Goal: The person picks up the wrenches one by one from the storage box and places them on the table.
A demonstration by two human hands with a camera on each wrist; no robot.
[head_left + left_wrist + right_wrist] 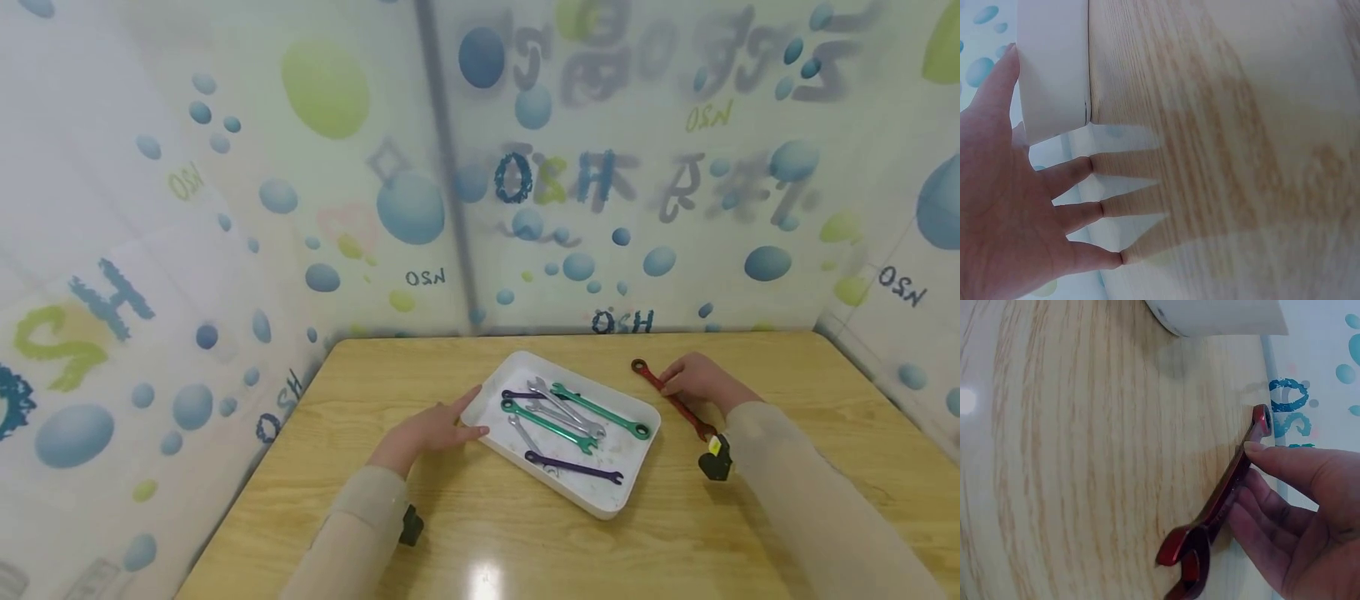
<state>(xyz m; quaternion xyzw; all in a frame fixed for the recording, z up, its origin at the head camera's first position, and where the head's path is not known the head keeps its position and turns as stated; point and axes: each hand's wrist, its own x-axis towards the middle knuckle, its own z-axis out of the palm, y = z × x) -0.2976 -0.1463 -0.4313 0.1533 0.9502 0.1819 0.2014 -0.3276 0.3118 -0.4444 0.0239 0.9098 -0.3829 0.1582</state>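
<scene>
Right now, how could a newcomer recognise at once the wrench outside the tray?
On the wooden table, find the white tray. To its right, the right grip pinches the wrench: it alone is red; the wrenches inside are green, purple or silver.

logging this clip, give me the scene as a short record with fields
left hand: fingers spread, at the left end of the white tray
right hand: pinches the red wrench
red wrench position: outside the tray, to its right
tray contents: green wrenches, purple wrenches, silver wrenches
surface: wooden table
</scene>
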